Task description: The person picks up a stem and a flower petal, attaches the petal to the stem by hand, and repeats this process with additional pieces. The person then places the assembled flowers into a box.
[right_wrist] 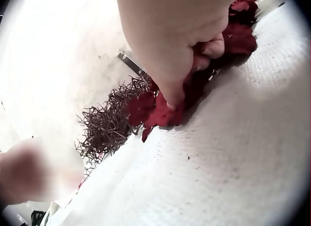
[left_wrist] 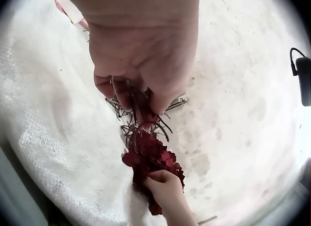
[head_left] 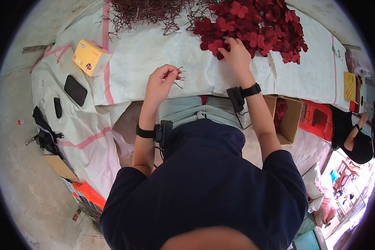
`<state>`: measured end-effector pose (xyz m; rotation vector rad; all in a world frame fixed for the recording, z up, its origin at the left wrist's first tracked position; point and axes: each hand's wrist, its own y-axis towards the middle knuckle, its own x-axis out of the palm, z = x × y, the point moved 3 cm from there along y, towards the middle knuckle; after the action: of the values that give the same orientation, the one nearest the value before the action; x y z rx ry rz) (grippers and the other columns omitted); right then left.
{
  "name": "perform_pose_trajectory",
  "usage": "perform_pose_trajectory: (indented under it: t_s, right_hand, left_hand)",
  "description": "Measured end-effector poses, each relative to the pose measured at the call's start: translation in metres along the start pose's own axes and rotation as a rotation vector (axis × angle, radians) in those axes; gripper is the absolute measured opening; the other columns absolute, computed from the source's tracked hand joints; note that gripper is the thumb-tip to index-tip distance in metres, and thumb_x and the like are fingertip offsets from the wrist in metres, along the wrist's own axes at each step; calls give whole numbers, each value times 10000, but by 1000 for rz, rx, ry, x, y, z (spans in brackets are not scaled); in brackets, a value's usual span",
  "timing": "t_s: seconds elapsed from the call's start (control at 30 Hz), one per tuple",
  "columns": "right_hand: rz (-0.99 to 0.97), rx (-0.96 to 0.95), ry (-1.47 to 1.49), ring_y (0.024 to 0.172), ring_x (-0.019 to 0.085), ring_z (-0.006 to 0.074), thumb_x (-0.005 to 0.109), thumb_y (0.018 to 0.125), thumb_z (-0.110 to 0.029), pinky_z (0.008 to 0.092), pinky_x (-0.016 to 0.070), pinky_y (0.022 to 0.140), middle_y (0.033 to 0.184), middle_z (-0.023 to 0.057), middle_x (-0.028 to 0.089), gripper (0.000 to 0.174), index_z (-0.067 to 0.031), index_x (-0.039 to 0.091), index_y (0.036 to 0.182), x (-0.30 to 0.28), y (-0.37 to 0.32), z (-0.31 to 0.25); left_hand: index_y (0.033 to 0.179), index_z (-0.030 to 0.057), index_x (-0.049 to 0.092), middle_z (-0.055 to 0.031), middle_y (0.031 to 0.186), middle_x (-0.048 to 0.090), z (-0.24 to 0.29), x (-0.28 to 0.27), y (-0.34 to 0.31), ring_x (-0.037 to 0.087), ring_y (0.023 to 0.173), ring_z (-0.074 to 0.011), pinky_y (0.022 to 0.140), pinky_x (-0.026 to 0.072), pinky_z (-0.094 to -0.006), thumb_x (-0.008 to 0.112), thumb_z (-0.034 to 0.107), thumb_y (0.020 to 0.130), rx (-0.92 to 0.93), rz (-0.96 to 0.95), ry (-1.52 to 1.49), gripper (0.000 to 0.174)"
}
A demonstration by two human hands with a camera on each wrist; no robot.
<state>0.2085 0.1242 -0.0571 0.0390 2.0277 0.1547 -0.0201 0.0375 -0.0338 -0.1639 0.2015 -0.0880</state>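
In the head view my left hand (head_left: 159,85) pinches thin dark stems (head_left: 178,86) with a bit of red between the fingertips, above the white sack cloth. My right hand (head_left: 240,62) is at the front edge of a pile of dark red cloth flowers (head_left: 254,25). The right wrist view shows its thumb and curled fingers on a red flower (right_wrist: 167,111); part of the grip is hidden. Behind, at the top, lies a tangle of brown wiry stems (head_left: 143,12), also seen in the right wrist view (right_wrist: 104,131).
A yellow box (head_left: 88,57), a black phone (head_left: 76,90) and a small black object (head_left: 58,107) lie at the left. Below the right forearm stand a cardboard box (head_left: 293,121) and a red stool (head_left: 316,121). Another person (head_left: 356,143) is at the far right.
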Motion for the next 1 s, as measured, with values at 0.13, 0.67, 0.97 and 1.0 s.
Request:
perform_pose_trajectory:
  t_s: [0.13, 0.67, 0.97, 1.0]
  right_hand:
    - [56, -36, 13, 597, 538, 199, 600, 691, -221, 303, 420, 519, 848, 30, 551, 169, -107, 573, 814, -5, 1, -4]
    - [155, 137, 771, 681, 507, 64, 557, 733, -46, 189, 404, 608, 758, 26, 567, 105, 25, 543, 810, -16, -18, 16]
    - [-39, 280, 758, 664, 525, 93, 581, 688, -85, 219, 417, 602, 728, 61, 576, 130, 0, 582, 785, 8, -15, 29]
    - [9, 187, 645, 655, 529, 96, 585, 687, -92, 227, 420, 594, 722, 65, 575, 126, -2, 584, 775, 2, -15, 24]
  left_hand:
    - [839, -12, 540, -18, 736, 552, 6, -2, 0, 509, 645, -77, 613, 405, -194, 482, 73, 810, 44, 83, -131, 107]
    - [844, 5, 544, 11, 703, 521, 10, 8, -2, 416, 578, -35, 543, 365, -171, 468, 96, 826, -38, 38, -221, 120]
    - [829, 6, 544, 18, 652, 507, 11, 10, -5, 429, 576, -40, 547, 372, -169, 472, 86, 820, -53, 28, -179, 108]
    - [829, 6, 544, 18, 652, 507, 11, 11, -5, 429, 576, -40, 547, 372, -169, 472, 86, 820, -54, 26, -179, 108]
